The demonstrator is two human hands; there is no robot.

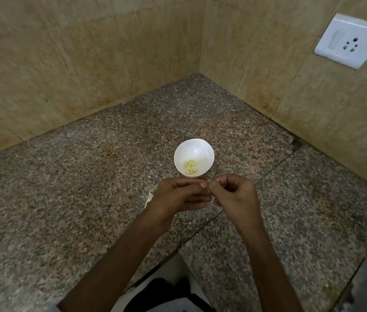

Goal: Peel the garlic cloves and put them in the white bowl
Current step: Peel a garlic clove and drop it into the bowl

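Corner of a kitchen worktop, seen from above. Two beige tiled walls (65, 52) meet behind a speckled granite counter (65, 199), which has a straight seam running diagonally across its near right part. A white switch-and-socket plate (351, 40) is fixed to the right-hand wall.

Both forearms reach in from the lower edge. The left hand (178, 194) and right hand (234, 194) are raised together at centre, just on the near side of the bowl, with their fingertips meeting. The left hand's fingers lie nearly straight and point toward the right hand, thumb on top. The right hand's fingers are curled in tightly, thumb and forefinger pinched. Whatever lies between the fingertips is hidden, so it cannot be told whether either hand holds a clove.

The white bowl (200, 147) stands upright on the counter, toward the corner. A pale scrap (148, 199), possibly peel, lies on the counter at the left wrist, partly covered by it. A small heap of peeled garlic cloves (191, 166) rests in the bottom of the bowl.
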